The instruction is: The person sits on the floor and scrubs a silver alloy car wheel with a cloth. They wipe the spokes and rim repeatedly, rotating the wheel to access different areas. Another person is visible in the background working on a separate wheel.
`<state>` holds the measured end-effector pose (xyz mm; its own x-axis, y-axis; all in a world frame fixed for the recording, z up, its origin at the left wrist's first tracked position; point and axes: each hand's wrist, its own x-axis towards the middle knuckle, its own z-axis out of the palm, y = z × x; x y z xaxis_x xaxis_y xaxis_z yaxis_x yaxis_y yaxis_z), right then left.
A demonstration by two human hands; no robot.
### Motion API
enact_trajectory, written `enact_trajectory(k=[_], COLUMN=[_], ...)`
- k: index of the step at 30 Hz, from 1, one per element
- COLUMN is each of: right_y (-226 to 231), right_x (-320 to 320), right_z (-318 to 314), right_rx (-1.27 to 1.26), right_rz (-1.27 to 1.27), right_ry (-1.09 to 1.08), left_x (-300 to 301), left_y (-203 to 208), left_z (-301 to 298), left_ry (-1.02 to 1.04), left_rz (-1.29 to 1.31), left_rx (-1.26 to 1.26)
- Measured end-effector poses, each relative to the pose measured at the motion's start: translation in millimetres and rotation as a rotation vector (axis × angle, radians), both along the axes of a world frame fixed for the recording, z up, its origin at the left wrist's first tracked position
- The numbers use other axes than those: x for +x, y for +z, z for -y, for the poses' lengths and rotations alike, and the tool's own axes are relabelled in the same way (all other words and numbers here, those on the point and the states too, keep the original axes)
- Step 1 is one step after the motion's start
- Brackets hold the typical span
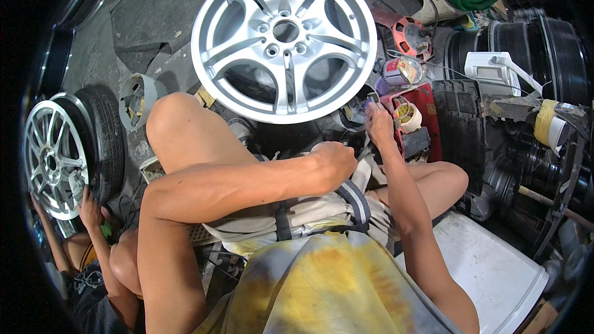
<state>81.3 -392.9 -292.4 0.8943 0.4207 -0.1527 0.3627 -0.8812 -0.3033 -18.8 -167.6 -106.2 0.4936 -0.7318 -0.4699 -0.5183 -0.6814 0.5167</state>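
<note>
Alloy wheel [286, 47]: face, axle axis pointing viewerward | left hand [335, 162]: forming fist | right hand [379, 125]: grip unclear | red container [429, 111]: flanking right hand

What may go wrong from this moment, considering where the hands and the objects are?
The right hand is close to a cream, round object with a yellowish inside, in a crowded cluster; a careless move might knock it over.

In this view, that hand is also near the edge of the large, silver, spoked metal wheel rim; a bump might mark its surface.
</note>
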Motion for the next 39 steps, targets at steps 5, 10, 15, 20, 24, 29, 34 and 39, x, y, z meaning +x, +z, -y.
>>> enact_trajectory(k=[5, 10, 15, 20, 24, 29, 34, 39], right_y=[-48, -35, -42, -55, -54, -33, -27, -17], right_x=[11, 4, 1, 21, 29, 31, 34, 36], right_z=[4, -25, -29, -19, 3, 3, 5, 6], right_rx=[-0.193, -0.109, -0.219, -0.017, 0.19, 0.261, 0.422, 0.262], right_rz=[0.102, -0.014, -0.042, -0.283, -0.365, -0.48, -0.557, -0.361], right_ry=[0.054, 0.047, 0.124, -0.113, -0.126, -0.234, -0.242, -0.169], left_x=[-2, -4, 2, 4, 3, -1, 0, -1], left_y=[-6, -4, 6, 7, 8, 8, 11, 9], left_z=[5, -1, -4, -2, -5, -6, -5, -5], left_ry=[0.061, 0.07, 0.014, -0.011, 0.021, -0.001, 0.003, 0.023], left_rz=[-0.061, -0.056, -0.035, -0.036, -0.028, 0.026, 0.002, -0.01], left_rx=[-0.011, 0.014, 0.039, 0.058, 0.031, 0.016, 0.034, 0.036])
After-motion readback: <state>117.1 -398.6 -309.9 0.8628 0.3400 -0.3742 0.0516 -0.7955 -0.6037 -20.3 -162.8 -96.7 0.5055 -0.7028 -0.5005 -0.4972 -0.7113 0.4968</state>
